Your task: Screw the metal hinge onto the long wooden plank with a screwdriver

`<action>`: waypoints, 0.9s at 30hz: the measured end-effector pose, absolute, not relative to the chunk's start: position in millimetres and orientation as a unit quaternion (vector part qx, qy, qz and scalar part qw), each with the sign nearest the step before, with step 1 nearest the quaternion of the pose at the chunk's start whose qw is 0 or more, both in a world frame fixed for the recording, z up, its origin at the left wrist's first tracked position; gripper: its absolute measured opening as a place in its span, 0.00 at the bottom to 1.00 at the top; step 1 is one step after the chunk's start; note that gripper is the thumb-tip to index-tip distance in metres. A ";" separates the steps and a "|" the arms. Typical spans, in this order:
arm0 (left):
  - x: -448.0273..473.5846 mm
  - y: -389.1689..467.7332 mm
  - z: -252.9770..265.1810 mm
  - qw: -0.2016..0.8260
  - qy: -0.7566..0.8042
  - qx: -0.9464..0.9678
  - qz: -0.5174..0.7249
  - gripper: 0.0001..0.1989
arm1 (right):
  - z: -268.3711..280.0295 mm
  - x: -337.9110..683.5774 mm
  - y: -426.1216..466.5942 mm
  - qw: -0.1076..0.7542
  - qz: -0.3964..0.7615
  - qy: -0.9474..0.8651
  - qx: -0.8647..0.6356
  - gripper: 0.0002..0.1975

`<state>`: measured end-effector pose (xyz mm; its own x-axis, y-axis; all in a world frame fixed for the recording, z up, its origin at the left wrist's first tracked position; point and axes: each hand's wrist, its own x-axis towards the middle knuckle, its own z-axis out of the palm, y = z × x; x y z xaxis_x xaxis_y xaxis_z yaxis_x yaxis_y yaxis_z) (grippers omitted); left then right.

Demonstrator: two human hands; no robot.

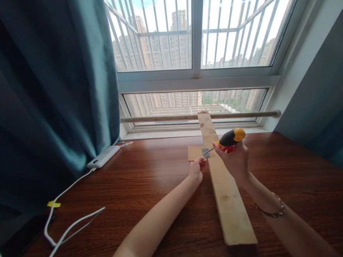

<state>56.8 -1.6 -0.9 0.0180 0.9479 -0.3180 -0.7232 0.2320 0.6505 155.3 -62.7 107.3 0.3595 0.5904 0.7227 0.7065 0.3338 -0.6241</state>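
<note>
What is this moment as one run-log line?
left hand: at small board | right hand: holding screwdriver, tip at metal plate | long board: right of small board

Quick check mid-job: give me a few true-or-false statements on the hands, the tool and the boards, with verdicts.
1. The right hand holds the screwdriver. True.
2. The screwdriver's handle is entirely blue. False: it shows black and yellow.
3. The screwdriver's tip is at the metal plate. True.
4. The left hand is at the near end of the long board. False: it is at the small board.
5. The bracelet is on the left wrist. False: it is on the right.
</note>
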 end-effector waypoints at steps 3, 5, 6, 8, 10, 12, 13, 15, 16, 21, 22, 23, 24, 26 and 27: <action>56.6 -2.0 -0.7 0.697 0.365 0.157 0.596 0.07 | 110.7 156.0 -63.6 0.606 0.091 -0.580 -0.537 0.13; 56.6 -1.6 -1.3 0.697 0.368 0.159 0.595 0.07 | 115.7 158.7 -65.5 0.600 0.157 -0.590 -0.516 0.13; 56.6 -1.3 -1.7 0.695 0.370 0.161 0.595 0.07 | 118.7 160.3 -67.0 0.595 0.181 -0.599 -0.504 0.13; 56.8 -0.5 -2.6 0.693 0.371 0.166 0.596 0.07 | 124.3 163.4 -70.9 0.580 0.234 -0.620 -0.474 0.15; 57.1 0.2 -3.4 0.692 0.368 0.169 0.597 0.08 | 128.2 165.4 -75.1 0.563 0.291 -0.637 -0.440 0.17; 57.2 0.5 -3.9 0.694 0.363 0.171 0.598 0.08 | 129.3 166.4 -77.6 0.546 0.311 -0.650 -0.427 0.17; 57.1 0.5 -4.0 0.695 0.362 0.171 0.598 0.07 | 128.5 166.5 -77.6 0.542 0.295 -0.654 -0.437 0.17; 57.0 0.4 -3.9 0.697 0.364 0.169 0.595 0.06 | 124.7 166.5 -74.8 0.544 0.209 -0.653 -0.484 0.17; 57.0 0.3 -3.7 0.698 0.364 0.166 0.594 0.06 | 121.8 166.5 -71.9 0.552 0.142 -0.639 -0.517 0.17; 56.8 0.3 -2.2 0.703 0.363 0.150 0.593 0.07 | 107.2 167.3 -53.6 0.591 -0.075 -0.536 -0.598 0.19; 56.9 0.4 -1.9 0.703 0.365 0.149 0.593 0.07 | 106.6 167.7 -51.5 0.601 -0.052 -0.536 -0.591 0.18; 57.0 0.4 -1.6 0.702 0.367 0.149 0.592 0.07 | 107.3 168.2 -50.4 0.614 -0.009 -0.540 -0.576 0.18; 57.1 0.5 -1.4 0.700 0.370 0.150 0.592 0.07 | 109.3 168.9 -50.4 0.625 0.051 -0.545 -0.557 0.19; 57.3 0.5 -0.9 0.698 0.375 0.150 0.591 0.07 | 116.8 171.1 -53.3 0.629 0.186 -0.557 -0.509 0.23; 57.5 0.4 -0.6 0.697 0.376 0.150 0.592 0.06 | 121.5 172.7 -55.7 0.622 0.246 -0.564 -0.485 0.25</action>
